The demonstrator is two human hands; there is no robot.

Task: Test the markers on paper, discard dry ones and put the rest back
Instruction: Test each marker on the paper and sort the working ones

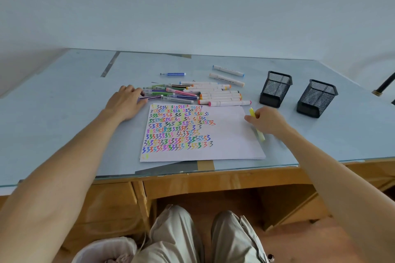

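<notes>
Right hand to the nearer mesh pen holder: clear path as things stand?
Probably yes. The right hand, gripping the yellow marker, sits just left of the nearer mesh holder, with only bare desk between; its open top faces up.

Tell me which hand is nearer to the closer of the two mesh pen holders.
Right. The right hand, holding a yellow marker, sits just left of and in front of that mesh holder. The left hand rests far across the paper, on the marker pile.

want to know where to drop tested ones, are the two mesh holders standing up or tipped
Upright: both mesh holders stand on their bases on the desk, open tops facing up.
</notes>
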